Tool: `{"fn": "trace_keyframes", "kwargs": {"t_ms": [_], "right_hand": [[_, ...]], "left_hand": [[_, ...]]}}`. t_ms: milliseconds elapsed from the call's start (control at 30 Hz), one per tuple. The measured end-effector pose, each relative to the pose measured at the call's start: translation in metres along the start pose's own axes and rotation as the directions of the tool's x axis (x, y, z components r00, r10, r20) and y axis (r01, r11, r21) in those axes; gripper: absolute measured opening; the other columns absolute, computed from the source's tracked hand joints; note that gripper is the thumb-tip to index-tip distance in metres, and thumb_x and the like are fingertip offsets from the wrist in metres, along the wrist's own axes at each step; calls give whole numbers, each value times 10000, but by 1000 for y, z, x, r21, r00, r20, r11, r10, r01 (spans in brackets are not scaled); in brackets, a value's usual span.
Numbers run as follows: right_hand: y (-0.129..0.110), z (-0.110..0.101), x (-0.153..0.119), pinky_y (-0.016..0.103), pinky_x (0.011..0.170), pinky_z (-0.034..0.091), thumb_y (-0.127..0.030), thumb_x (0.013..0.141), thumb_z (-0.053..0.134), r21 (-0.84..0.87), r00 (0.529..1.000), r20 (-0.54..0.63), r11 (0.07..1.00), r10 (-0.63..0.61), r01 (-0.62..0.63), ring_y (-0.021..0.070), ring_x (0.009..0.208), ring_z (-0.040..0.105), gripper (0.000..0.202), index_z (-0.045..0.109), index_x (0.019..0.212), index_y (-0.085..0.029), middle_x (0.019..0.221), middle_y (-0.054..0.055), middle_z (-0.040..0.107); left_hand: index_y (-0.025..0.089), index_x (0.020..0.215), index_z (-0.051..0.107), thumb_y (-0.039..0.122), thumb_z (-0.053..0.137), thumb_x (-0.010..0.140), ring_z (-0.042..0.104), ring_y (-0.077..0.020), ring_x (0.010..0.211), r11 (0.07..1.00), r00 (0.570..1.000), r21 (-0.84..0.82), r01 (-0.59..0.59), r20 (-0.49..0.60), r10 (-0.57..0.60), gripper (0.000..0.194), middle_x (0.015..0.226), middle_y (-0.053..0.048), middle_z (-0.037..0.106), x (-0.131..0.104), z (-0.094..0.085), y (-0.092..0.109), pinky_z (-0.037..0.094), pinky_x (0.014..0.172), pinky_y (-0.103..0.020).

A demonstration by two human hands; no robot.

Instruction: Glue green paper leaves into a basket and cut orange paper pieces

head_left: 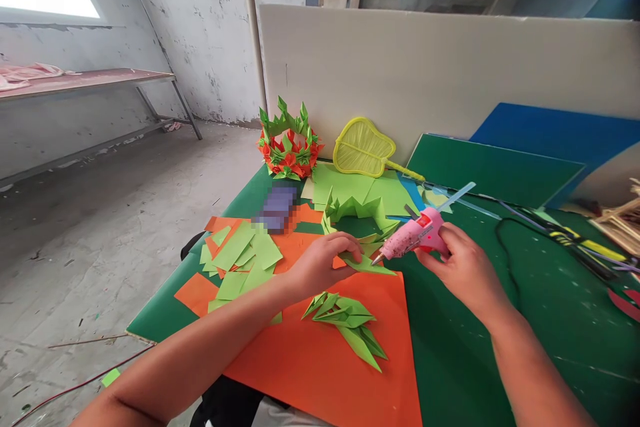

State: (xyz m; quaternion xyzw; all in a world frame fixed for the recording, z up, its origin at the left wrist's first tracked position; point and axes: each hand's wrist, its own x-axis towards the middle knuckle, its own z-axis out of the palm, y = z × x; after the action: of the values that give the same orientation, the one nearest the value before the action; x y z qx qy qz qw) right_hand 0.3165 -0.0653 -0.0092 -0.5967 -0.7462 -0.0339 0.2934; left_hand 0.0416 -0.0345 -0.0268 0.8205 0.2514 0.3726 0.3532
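You're at the gluing step, by the look of it. Left hand (320,265): grip pinched, thumb and fingers nearly together on a folded green paper piece (373,267), held low over the big orange sheet (383,380). Right hand (467,270): grip wrapped round the handle of the pink glue gun (413,235), nozzle down at the piece. Can't tell if the tip touches or if any glue is out. Glue stick (461,194) sticks well out the back, so feed looks fine.

Zigzag green paper ring (353,207) stands on the counter (465,347) just behind your left hand. Spare folded pieces (350,313) lie on the orange sheet, nearer you.

Next move, my read: keep the piece steady, run a small bead along the fold, lift the nozzle clear, then press the joint before it sets. Watch your left fingertips, they're near the hot tip.
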Motion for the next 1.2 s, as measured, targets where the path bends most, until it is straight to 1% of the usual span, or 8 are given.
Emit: {"fn": "trace_keyframes", "kwargs": {"t_ms": [200,367,500,700,900,967,1067,1200], "right_hand": [[-2,-2,2,258,479,311,-397,831,572,31,999,-35,999,25,-24,131,546,406,180,529,837,-223,732,-2,473],[-3,-2,2,254,467,321,-493,814,593,99,994,-62,991,91,-85,120,519,387,286,514,791,-219,662,-26,422],[-2,-1,2,254,451,311,-536,795,597,173,981,-74,971,177,-162,119,501,373,326,513,771,-222,607,-43,375],[-3,0,3,249,436,320,-532,780,611,291,960,-73,927,269,-238,127,514,403,320,550,809,-219,623,-22,446],[-5,1,4,253,463,359,-537,765,609,318,950,-76,911,302,-264,141,538,440,332,562,827,-215,637,-10,488],[-6,0,4,255,456,350,-535,773,600,301,953,-86,919,291,-254,142,532,434,325,562,824,-217,632,-8,483],[-7,0,2,258,442,320,-529,800,581,247,960,-109,942,259,-226,142,516,417,316,571,849,-217,617,-9,469],[-7,2,-1,253,444,302,-529,821,572,155,969,-123,969,214,-194,128,487,382,318,561,875,-216,593,-27,441]], "left_hand": [[165,907,629,84,612,754,611,-164,967,975,995,-211,74,-57,-87,174,1030,-77,621,2,3,3,509,867,-284],[149,950,647,269,695,781,603,-168,940,918,979,-348,188,-10,-205,213,1061,-95,617,4,3,7,505,802,-275],[151,941,612,385,704,778,576,-122,802,798,920,-489,352,21,-392,300,976,-54,589,6,3,7,485,654,-231],[170,896,549,358,780,707,493,-55,678,642,889,-709,292,-46,-455,353,786,34,494,7,1,13,427,655,-196],[197,936,559,354,776,710,499,-62,710,446,850,-834,325,50,-525,351,817,38,473,7,1,20,494,735,-242],[200,947,564,362,773,714,490,-63,706,446,850,-828,341,70,-522,352,835,35,463,6,0,20,517,705,-249],[185,945,577,365,768,723,502,-55,692,516,862,-778,360,65,-503,344,839,31,465,5,0,18,502,668,-216],[181,952,581,357,771,724,558,-55,686,578,852,-692,433,105,-512,345,858,28,508,3,0,12,473,709,-225]]}}
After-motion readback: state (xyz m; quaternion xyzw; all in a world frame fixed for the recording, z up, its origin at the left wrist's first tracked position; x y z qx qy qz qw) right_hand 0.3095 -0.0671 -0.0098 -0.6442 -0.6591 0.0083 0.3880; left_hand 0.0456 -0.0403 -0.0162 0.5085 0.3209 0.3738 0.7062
